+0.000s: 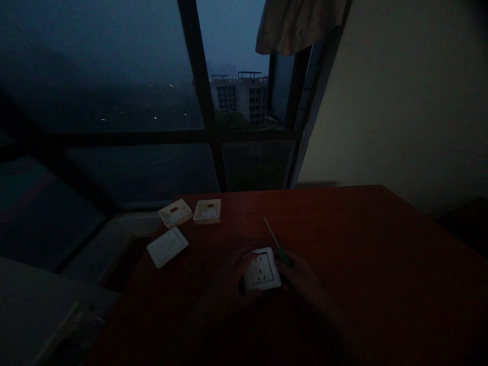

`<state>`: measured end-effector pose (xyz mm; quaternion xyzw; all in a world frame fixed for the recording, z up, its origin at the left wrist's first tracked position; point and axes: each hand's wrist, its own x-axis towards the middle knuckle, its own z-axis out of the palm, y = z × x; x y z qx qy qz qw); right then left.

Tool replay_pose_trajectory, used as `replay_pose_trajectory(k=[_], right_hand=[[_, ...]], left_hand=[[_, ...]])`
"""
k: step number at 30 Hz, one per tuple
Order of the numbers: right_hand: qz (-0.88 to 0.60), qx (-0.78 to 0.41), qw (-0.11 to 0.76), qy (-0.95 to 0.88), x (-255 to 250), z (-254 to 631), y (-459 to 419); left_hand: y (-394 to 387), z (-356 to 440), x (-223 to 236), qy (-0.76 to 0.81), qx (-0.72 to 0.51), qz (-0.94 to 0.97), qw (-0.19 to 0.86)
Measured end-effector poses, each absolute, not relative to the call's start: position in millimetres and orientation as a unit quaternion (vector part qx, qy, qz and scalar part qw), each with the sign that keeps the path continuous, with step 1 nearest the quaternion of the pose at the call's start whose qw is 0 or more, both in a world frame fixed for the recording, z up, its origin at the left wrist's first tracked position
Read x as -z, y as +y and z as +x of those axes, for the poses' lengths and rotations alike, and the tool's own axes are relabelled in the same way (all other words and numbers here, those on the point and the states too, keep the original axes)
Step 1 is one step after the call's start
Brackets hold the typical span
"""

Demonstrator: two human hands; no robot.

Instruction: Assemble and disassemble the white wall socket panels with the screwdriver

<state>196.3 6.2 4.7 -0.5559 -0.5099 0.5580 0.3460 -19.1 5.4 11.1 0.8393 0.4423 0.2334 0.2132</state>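
A white wall socket with dark slots faces up at the near middle of the table. My left hand is closed around its left side, fingers on the top edge and thumb by the lower edge. On the other side, my right hand grips a screwdriver by its green handle, the thin shaft pointing away and up to the left. The right fingers lie close to the socket's right edge; whether they touch it is too dark to tell.
The reddish-brown table stands against a window and a pale wall. At its left lie a white faceplate and two open mounting boxes, one tilted and one squarer. Small dark bits lie left of my left hand.
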Motion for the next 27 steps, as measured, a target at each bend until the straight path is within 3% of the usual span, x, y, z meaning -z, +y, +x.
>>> replay_pose_trajectory(k=[27], right_hand=[[-0.572,-0.54,0.345,-0.513,0.1,193.1,6.4]], left_hand=[[4.4,-20.1,-21.3,0.44,-0.219,0.842,0.224]])
